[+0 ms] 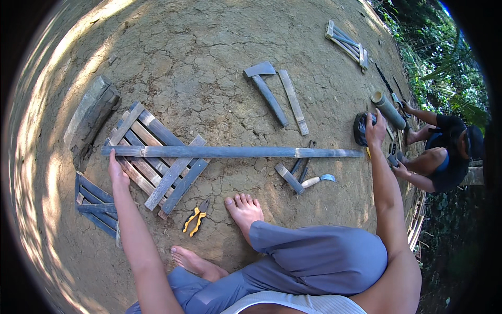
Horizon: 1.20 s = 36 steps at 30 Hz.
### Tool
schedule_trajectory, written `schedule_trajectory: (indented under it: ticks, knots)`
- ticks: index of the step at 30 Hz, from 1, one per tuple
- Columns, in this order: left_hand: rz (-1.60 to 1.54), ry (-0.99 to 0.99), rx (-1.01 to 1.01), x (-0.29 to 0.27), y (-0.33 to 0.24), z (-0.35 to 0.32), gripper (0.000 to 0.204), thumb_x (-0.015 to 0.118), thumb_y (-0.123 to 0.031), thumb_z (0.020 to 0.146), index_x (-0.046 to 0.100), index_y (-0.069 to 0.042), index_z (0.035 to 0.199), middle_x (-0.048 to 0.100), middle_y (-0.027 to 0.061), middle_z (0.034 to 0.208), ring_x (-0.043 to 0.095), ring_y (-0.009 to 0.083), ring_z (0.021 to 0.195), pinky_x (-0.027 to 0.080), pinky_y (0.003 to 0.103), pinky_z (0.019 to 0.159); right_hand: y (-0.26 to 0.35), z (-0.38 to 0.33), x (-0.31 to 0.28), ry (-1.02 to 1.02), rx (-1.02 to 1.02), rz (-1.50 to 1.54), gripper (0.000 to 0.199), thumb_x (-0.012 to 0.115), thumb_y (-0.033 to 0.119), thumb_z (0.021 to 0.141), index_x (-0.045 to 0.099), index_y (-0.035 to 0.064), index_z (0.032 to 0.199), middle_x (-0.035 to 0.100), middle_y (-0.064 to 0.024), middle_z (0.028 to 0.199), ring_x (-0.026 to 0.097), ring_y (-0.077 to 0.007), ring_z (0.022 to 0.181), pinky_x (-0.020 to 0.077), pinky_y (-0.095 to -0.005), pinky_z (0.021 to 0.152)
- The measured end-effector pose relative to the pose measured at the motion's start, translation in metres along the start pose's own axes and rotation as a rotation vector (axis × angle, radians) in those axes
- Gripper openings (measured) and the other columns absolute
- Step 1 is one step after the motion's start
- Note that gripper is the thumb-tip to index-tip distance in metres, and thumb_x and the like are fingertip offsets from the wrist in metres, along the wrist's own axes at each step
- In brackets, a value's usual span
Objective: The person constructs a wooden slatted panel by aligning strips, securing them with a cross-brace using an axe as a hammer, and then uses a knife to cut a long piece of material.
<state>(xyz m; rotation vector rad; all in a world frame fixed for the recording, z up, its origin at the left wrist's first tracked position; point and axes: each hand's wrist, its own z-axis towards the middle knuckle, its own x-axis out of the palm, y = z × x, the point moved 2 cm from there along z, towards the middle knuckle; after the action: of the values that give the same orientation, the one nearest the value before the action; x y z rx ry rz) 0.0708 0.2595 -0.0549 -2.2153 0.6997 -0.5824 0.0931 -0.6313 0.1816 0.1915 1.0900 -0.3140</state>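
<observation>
A long dark bamboo strip lies crosswise over a slatted bamboo panel on the ground. My left hand is closed on the strip's left end, with the thumb at its edge and the other fingers mostly hidden. Beyond the strip's right end, my right hand closes on a black plastic bag; what is in the bag cannot be made out. Yellow-handled pliers rest between the panel and my foot. Right of them are a wooden-handled curved knife, a dark-handled tool and a short bamboo piece.
A hatchet and a flat bamboo slat lie farther off. On the left are a wood block and a smaller slatted panel. Another person squats at right near a bamboo tube; a slat bundle lies far right.
</observation>
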Motion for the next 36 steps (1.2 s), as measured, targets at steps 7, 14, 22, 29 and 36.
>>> schedule_trajectory:
  ticks: [7,14,22,29,36]
  knots:
    - [0.047,0.004,-0.089,0.004,-0.006,-0.010,0.067,0.076,-0.058,0.088,0.063,-0.006,0.128,0.072,0.0067,0.112,0.071,0.0219,0.086,0.061,0.039,0.076,-0.106,0.036,-0.006,0.052,0.256,-0.189,0.061,0.062,0.049,0.097,0.060,0.0072,0.142,0.063,-0.0252,0.131,0.058,-0.0408,0.124,0.0452,-0.0481,0.106]
    - [-0.035,0.129,-0.115,0.012,-0.001,-0.019,0.054,0.072,-0.054,0.093,0.066,-0.010,0.123,0.071,0.0067,0.109,0.070,0.0234,0.091,0.060,0.039,0.081,-0.111,0.031,-0.001,0.035,0.282,-0.223,0.062,0.063,0.047,0.097,0.059,0.0030,0.140,0.064,-0.0283,0.129,0.057,-0.0427,0.125,0.0438,-0.0490,0.108]
    - [-0.046,0.171,-0.165,0.004,0.000,-0.013,0.063,0.068,-0.054,0.096,0.059,-0.007,0.137,0.066,0.0101,0.132,0.064,0.0288,0.117,0.051,0.046,0.105,-0.103,-0.014,0.018,0.015,0.318,-0.184,0.068,0.070,0.043,0.093,0.051,0.0051,0.146,0.057,-0.0236,0.139,0.052,-0.0405,0.132,0.0412,-0.0494,0.111]
    - [-0.056,0.196,-0.212,0.007,-0.004,-0.012,0.060,0.069,-0.053,0.095,0.062,-0.008,0.133,0.067,0.0095,0.129,0.065,0.0276,0.114,0.052,0.045,0.103,-0.090,0.017,-0.022,0.013,0.442,-0.456,0.091,0.080,0.039,0.085,0.032,0.0139,0.158,0.041,-0.0147,0.156,0.038,-0.0362,0.145,0.0371,-0.0479,0.118]
    - [0.054,0.139,-0.208,0.012,-0.011,-0.021,0.067,0.068,-0.057,0.094,0.058,-0.007,0.138,0.064,0.0087,0.135,0.064,0.0271,0.119,0.051,0.044,0.105,-0.146,0.078,-0.029,0.285,0.550,-0.634,0.092,0.075,0.031,0.087,0.024,0.0250,0.163,0.027,-0.0081,0.167,0.032,-0.0339,0.151,0.0393,-0.0544,0.116]
